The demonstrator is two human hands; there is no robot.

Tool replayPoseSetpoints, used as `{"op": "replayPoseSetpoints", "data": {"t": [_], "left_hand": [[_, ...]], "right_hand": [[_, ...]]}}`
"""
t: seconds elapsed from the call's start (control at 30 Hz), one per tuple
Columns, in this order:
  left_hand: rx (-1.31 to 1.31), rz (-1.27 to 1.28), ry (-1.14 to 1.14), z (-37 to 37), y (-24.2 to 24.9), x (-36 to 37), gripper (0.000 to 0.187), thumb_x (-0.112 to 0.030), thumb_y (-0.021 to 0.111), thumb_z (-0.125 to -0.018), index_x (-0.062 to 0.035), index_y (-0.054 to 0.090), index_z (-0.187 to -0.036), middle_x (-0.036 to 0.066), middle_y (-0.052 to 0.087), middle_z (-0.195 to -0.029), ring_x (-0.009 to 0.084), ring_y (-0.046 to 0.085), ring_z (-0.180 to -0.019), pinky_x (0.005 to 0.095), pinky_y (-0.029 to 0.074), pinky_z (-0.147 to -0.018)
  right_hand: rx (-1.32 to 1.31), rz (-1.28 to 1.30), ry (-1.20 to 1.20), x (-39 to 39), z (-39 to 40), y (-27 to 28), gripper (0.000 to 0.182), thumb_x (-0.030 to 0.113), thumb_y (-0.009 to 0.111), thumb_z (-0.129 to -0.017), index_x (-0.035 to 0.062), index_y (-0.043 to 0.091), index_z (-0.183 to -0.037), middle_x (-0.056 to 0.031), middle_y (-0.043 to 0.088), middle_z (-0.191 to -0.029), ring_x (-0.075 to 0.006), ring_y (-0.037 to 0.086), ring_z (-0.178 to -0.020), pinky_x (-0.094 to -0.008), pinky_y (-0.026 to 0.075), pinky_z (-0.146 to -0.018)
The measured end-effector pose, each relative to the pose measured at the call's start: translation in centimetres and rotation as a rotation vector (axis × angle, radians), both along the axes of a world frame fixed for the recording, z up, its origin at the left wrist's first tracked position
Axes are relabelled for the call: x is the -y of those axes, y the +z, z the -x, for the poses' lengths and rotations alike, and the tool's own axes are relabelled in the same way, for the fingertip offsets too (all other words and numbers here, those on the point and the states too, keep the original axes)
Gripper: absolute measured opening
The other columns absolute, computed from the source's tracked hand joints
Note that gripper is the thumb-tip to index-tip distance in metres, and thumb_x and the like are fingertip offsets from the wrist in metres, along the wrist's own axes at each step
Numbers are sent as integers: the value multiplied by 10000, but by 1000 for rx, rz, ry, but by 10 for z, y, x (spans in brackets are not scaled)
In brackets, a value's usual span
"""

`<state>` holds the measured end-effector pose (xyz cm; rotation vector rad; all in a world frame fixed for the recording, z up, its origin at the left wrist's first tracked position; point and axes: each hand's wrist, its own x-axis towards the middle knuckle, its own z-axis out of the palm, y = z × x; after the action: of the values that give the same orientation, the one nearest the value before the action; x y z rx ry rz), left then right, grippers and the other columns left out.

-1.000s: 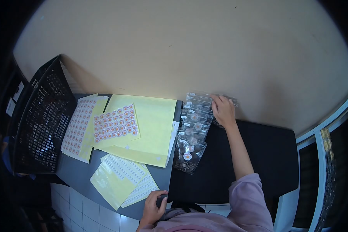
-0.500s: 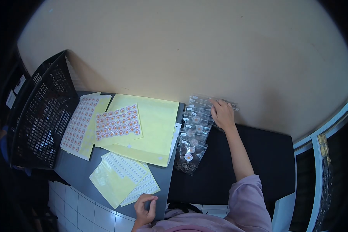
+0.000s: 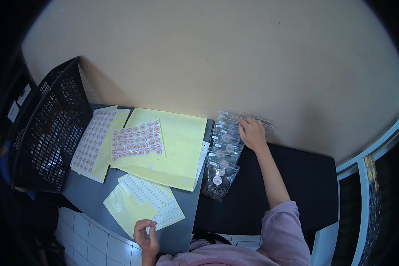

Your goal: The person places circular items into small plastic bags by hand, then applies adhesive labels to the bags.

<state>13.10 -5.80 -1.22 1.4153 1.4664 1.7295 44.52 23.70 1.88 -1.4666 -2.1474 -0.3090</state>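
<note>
My right hand (image 3: 252,134) lies on the upper end of an overlapping row of clear plastic bags (image 3: 226,148), its index finger stretched out over them. The bags carry small white labels. In the nearest one, a round sticker (image 3: 217,180) and some dark coiled items show through the plastic. My left hand (image 3: 146,237) is at the table's near edge, over the corner of the small white label sheets (image 3: 167,213). Its fingers are curled towards the thumb, and whatever they may pinch is too small to make out.
Sheets of round flower-like stickers (image 3: 137,140) lie on a large yellow sheet (image 3: 184,144) and beside it (image 3: 93,139). A black perforated basket (image 3: 48,133) stands at the left. The beige wall (image 3: 208,57) rises behind the grey table (image 3: 93,190) and black surface (image 3: 292,186).
My left hand has moved left, onto the edge of the label sheets. The right hand has shifted slightly down and left along the bags.
</note>
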Motion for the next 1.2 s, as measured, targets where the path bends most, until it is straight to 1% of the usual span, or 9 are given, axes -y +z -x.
{"op": "replayPoseSetpoints", "data": {"t": [0.1,0.23,0.33,0.43,0.5,0.7,0.8,1.0,1.2], "left_hand": [[9,1,69,10,-1,2,184,90,442,-756,1,449,-917,118,482,-831,170,506,-743,271,423,-660],[-26,23,154,18,-3,6,185,89,427,-755,-3,443,-915,110,469,-843,165,492,-762,277,411,-686],[-8,48,177,20,-3,8,185,88,418,-755,-6,438,-913,107,461,-852,162,484,-776,282,405,-702],[13,45,199,21,-3,9,184,82,412,-757,-9,433,-916,104,455,-852,161,480,-777,282,404,-700],[18,49,201,22,-3,10,186,81,413,-757,-10,433,-918,104,454,-852,161,479,-775,282,403,-700],[6,37,196,21,-2,12,186,75,416,-757,-12,433,-921,103,454,-853,158,475,-777,280,399,-705],[-1,34,188,21,-1,14,188,77,414,-757,-12,434,-921,103,452,-858,157,474,-782,280,397,-709],[9,41,198,22,0,17,186,78,412,-757,-9,433,-920,103,449,-868,156,476,-788,277,398,-711],[13,32,220,25,0,22,176,73,417,-760,-5,431,-918,102,449,-873,154,481,-791,267,398,-702]], "right_hand": [[31,-14,-19,-4,-1,-6,259,168,499,-746,101,594,-977,-97,548,-732,-235,562,-731,-373,388,-662],[38,2,-26,-1,0,-9,263,168,497,-745,94,592,-978,-96,556,-724,-235,563,-726,-370,387,-655],[42,42,-50,4,1,-8,266,165,493,-746,87,590,-980,-94,563,-720,-232,560,-731,-364,384,-659],[-11,0,-32,9,0,-5,272,161,489,-743,86,589,-985,-89,562,-721,-226,553,-728,-359,379,-663],[-74,-24,-15,13,0,-4,304,128,471,-737,98,585,-1017,-74,518,-669,-221,525,-689,-345,374,-656],[-24,25,5,18,-3,-8,299,129,471,-731,96,595,-1002,-73,501,-660,-220,519,-692,-344,371,-655],[3,21,-31,18,-3,-11,274,155,493,-732,102,601,-978,-74,531,-682,-217,541,-706,-356,388,-674],[41,22,-50,20,-4,-13,287,156,492,-731,100,597,-992,-77,537,-695,-226,544,-717,-356,394,-689],[-14,0,-55,25,-6,-10,279,143,490,-722,92,598,-974,-74,522,-679,-225,533,-706,-358,387,-668]]}}
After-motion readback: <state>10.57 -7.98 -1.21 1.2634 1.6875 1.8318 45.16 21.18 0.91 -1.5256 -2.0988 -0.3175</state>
